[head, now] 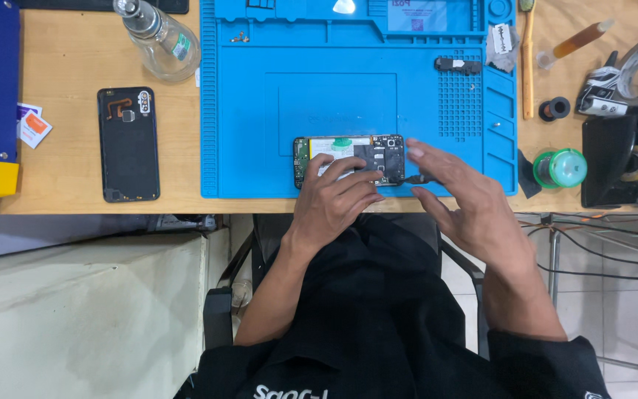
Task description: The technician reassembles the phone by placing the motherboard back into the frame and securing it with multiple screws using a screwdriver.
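Observation:
An opened phone (pixel 348 154) with its back cover off lies flat near the front edge of the blue work mat (pixel 260 111), its battery and circuit board showing. My left hand (pixel 331 203) rests on the phone's near side, fingers curled over the battery. My right hand (pixel 463 203) hovers at the phone's right end with fingers spread, next to a dark cable or thin tool (pixel 415 179) at that end. Whether the right hand grips it is hidden.
The phone's black back cover (pixel 128 144) lies on the wooden table, left of the mat. A glass bottle (pixel 158 38) stands at back left. Right of the mat are a brush (pixel 528 59), a syringe (pixel 576 41), a green-lidded jar (pixel 561 168) and a black stand (pixel 625 159).

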